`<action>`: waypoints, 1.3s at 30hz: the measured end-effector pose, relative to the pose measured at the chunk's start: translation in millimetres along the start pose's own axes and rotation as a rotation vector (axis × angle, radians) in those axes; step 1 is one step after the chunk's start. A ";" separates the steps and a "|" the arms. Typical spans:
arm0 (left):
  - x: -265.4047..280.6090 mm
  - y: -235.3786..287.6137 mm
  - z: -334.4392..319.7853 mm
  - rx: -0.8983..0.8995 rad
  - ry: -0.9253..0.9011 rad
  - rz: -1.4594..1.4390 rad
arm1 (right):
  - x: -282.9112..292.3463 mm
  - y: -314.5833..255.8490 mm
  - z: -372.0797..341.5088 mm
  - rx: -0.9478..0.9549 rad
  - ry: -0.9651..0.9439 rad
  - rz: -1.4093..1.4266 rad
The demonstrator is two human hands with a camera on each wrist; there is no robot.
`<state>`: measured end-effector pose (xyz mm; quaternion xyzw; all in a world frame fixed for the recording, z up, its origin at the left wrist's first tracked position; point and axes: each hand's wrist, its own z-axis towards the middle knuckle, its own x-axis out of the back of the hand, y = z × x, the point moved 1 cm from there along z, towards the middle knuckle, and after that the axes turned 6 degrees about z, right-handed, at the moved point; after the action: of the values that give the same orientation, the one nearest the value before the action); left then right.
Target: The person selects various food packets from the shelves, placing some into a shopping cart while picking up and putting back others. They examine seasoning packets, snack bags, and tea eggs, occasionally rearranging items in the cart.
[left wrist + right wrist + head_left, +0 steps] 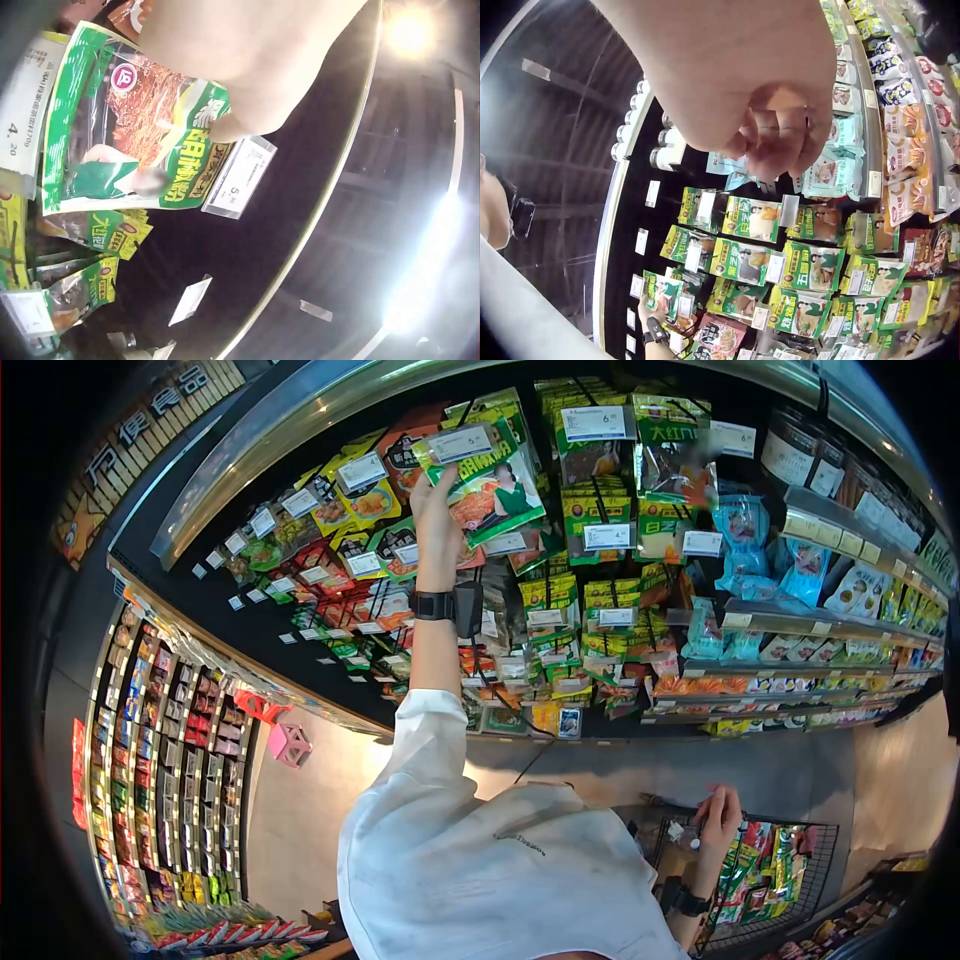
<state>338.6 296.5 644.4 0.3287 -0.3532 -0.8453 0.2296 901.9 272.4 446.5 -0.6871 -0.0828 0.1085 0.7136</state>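
Observation:
A green seasoning packet point(497, 495) with a picture of a person in green hangs at the upper middle of the rack. My left hand point(436, 525) grips its left edge. The left wrist view shows this packet point(124, 142) close up, with the left hand point(251, 64) over its top end beside a 5.30 price tag point(240, 178); the fingertips are partly hidden. Low on the right, my right hand point(718, 820) is raised beside a wire basket point(828, 860), its fingers loosely curled. Nothing shows in the right hand point(761, 97) in the right wrist view.
Rows of hanging packets point(598, 540) with price tags surround the left hand. Metal shelves point(830, 617) with blue bags point(742, 535) stand to the right. Several green and red packets point(765, 870) lie in the basket. A snack shelf point(170, 760) and a pink stool point(289, 744) are at the left.

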 end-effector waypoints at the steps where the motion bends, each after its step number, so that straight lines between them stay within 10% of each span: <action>1: 1.1 -0.6 3.1 -0.004 0.014 0.039 | -1.5 -2.5 -1.3 -0.011 0.008 0.004; 39: -0.4 -7.3 10.2 -0.028 0.035 0.101 | -71.9 -9.5 9.2 -0.017 0.057 -0.088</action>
<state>330.4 306.0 644.5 0.3220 -0.3532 -0.8316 0.2828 830.6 261.7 458.7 -0.6917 -0.0933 0.0569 0.7139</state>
